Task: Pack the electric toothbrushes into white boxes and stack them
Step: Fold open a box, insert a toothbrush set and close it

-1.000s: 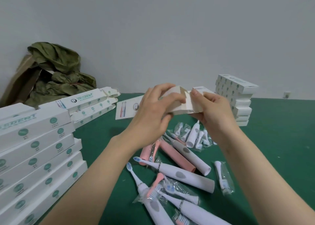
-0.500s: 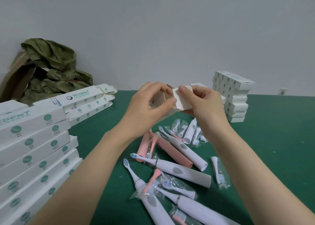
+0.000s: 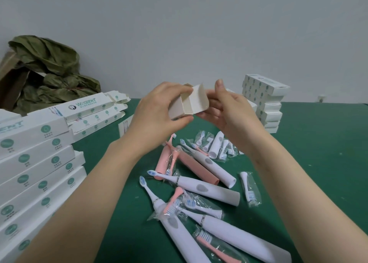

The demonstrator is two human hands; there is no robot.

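Both hands are up over the green table (image 3: 318,153), sharing one small white box (image 3: 179,106). The left hand (image 3: 157,111) has fingers and thumb wrapped round its body. The right hand (image 3: 231,113) pinches the open end flap (image 3: 200,100), folded back so the mouth gapes toward us. Nothing is in the box that I can see.

The job looks to be getting that mouth ready for a brush. I'd keep the walls squared rather than squashed, hold the flap well clear, and pick one of the toothbrushes (image 3: 207,189) lying loose just below, feeding it in straight so the bristles don't snag the side tabs.

A pile of closed boxes (image 3: 264,91) stands at the far right. A long carton (image 3: 87,106) on the left reads "WISDENT" in green; the nearer stack (image 3: 33,163) shows only "ENT" and round green marks. The smaller print is too fine to read.
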